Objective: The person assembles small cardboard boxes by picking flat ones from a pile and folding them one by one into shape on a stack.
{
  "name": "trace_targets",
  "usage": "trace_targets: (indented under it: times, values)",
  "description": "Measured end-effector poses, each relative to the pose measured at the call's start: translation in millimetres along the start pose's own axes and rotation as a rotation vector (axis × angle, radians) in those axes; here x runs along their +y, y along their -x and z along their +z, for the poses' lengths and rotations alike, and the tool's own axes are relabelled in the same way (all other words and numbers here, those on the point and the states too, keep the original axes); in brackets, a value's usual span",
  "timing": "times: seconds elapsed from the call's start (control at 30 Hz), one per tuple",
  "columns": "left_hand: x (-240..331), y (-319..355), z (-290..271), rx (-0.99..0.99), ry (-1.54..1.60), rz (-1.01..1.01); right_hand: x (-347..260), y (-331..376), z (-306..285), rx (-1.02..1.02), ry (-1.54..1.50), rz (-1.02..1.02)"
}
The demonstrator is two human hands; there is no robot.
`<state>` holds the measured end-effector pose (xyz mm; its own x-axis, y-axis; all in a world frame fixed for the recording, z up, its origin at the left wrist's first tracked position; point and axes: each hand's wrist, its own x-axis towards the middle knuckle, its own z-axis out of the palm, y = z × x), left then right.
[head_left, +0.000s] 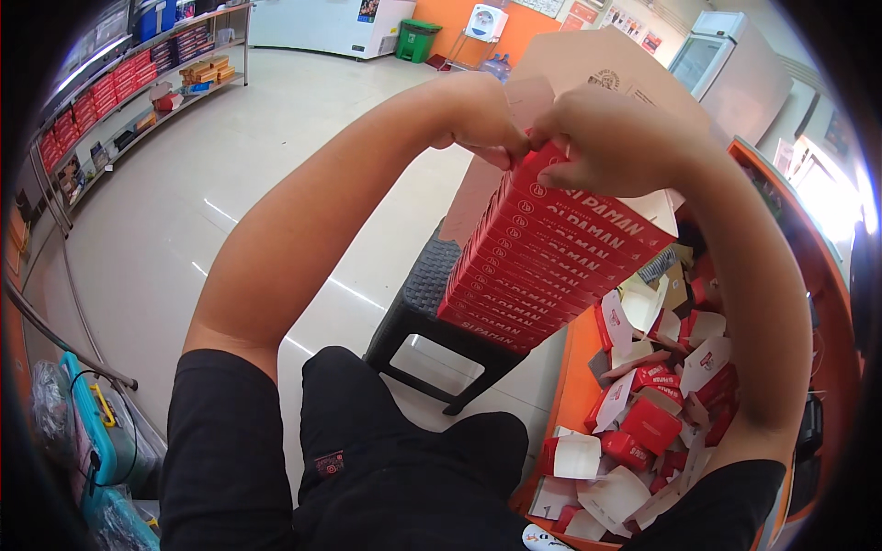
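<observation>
Pale tiled shop floor with a long wall shelf of red and orange packages; white chest freezer behind. Black plastic stool bears a tall leaning stack of flat red cardboard cartons. Orange tabletop holds loose red-and-white folded boxes. Left hand and right hand pinch the top carton, fingers closed on its edge.

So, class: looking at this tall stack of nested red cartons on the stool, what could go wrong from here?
The stack of red cartons leans on a small black stool, so it may topple. Both hands pinch only the top carton, leaving the lower ones unsupported. Loose cartons heaped on the orange counter could slide off.
</observation>
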<state>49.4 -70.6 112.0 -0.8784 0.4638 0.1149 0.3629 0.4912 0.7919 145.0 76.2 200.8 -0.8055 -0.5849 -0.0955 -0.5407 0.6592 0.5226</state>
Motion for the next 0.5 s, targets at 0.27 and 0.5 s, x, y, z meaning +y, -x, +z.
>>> trace_targets:
  times: [0.27,0.5]
  values:
    - [2.6,9.0,1.8,-0.059,0.168,0.008,45.3,-10.5,13.2,0.291,-0.156,-0.086]
    - [15.0,7.9,-6.8,-0.048,0.12,-0.035,55.2,-35.1,46.0,0.287,-0.134,-0.062]
